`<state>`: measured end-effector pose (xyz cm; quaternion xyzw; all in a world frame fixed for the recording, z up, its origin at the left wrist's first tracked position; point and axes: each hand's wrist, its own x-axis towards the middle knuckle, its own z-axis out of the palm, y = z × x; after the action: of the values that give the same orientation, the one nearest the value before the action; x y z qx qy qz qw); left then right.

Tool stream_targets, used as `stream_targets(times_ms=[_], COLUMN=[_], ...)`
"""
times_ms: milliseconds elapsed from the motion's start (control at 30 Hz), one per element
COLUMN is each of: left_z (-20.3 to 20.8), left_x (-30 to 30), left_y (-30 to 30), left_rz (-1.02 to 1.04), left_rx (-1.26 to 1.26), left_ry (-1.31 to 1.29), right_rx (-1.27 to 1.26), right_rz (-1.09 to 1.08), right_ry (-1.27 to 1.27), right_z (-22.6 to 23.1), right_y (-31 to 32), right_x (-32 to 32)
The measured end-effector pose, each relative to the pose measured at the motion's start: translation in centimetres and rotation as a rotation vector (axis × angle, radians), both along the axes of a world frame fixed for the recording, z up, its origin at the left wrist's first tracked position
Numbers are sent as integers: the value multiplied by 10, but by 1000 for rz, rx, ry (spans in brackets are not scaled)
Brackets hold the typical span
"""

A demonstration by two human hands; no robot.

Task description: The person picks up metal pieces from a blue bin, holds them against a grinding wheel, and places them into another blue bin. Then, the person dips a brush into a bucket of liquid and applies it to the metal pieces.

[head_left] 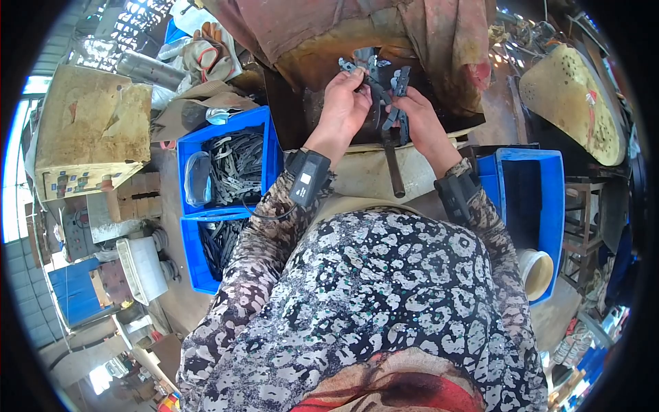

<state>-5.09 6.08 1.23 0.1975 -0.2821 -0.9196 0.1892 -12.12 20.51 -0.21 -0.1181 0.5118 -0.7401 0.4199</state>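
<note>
My left hand (342, 106) is closed on flat grey metal pieces (350, 66) that stick out past its thumb and fingertips. Close beside it, my right hand (421, 123) grips a small stack of similar dark metal pieces (399, 81), held roughly upright. Both hands are over a dark metal tray (312, 103) under a hanging brown cloth (343, 27). Between and below them a dark rod (393, 168) points toward me. The fingers partly hide the pieces, so their full shape and number cannot be made out.
On my left stand two blue bins, the farther bin (181, 161) and nearer bin (192, 264), both holding many metal strips (237, 161). To my right is another blue bin (557, 206) with a pale round container (537, 273) inside. Work gloves (208, 53) lie at far left.
</note>
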Motion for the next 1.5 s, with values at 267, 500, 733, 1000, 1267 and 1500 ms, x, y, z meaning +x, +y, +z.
stream_targets(times_ms=[267, 500, 733, 1000, 1267, 1500], left_z=[0, 3, -6, -3, 15, -65], left_x=[3, 7, 15, 28, 43, 24], left_y=[7, 8, 1, -1, -33, -76], left_rz=[-18, -66, -152, -386, -203, -140], left_rx=[-128, -167, -363, -653, -931, -1506], left_ry=[23, -21, -171, -228, -393, -359], right_rx=[-32, -146, -48, -29, 125, 191], right_rz=[20, 135, 108, 110, -178, -355], right_ry=[-162, -177, -89, 8, 275, 395], right_z=[19, 14, 12, 9, -17, -26], right_y=[0, 8, 11, 10, 25, 23], right_x=[16, 12, 16, 16, -28, -42])
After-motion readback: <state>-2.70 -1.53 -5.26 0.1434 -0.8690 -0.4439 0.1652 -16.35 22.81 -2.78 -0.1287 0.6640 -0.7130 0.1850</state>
